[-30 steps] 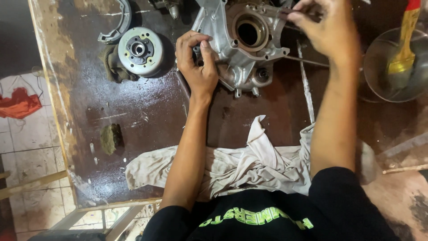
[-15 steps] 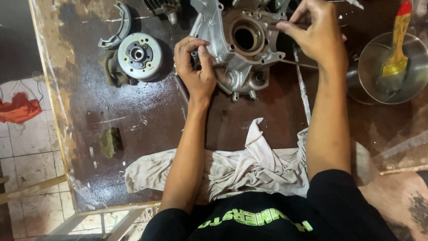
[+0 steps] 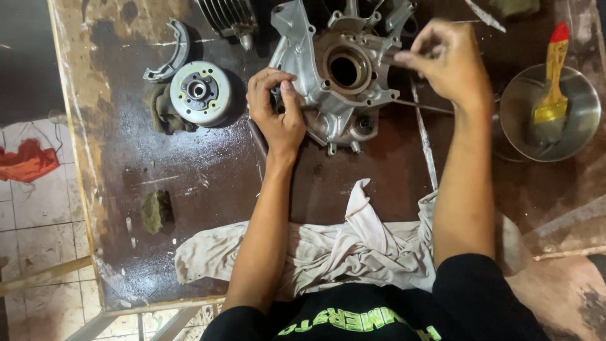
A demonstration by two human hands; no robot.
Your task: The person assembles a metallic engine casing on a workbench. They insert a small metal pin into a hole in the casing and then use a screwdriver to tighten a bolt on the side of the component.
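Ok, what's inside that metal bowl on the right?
A paintbrush with a yellow handle and red tip lies in the metal bowl. Its bristles hide the bowl's bottom beneath them.

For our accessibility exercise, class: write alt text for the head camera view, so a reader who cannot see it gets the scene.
Seen from above, a person's left hand rests on a grey metal engine casing on a stained workbench, while the right hand pinches something small at its upper edge. A round flywheel lies to the left, a brush in a metal bowl to the right, and a crumpled rag nearest the person.
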